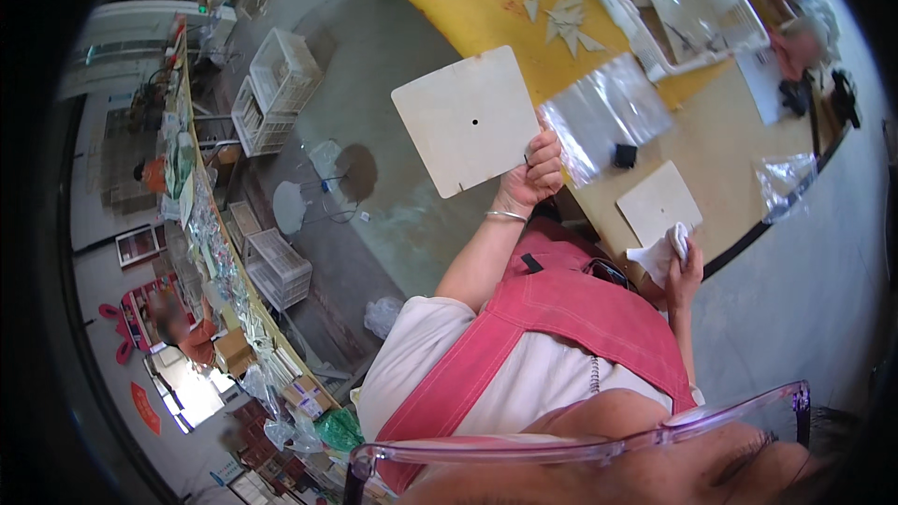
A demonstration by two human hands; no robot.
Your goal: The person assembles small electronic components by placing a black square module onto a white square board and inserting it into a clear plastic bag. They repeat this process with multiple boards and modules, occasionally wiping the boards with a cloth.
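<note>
Workbench ahead; raised left hand grips square board.

A pale, thin wooden board, roughly square with rounded corners, is held up in the air, off the worktop's near edge and over the grey floor. A small dark hole sits at its centre, and a narrow slot is cut into its lower edge. Its flat face is turned toward the camera and the whole panel is tilted slightly. The left hand pinches its lower right corner. A crumpled white cloth is bunched in the right hand, at the near edge of the worktop, just below a second pale square board lying flat there.
</note>
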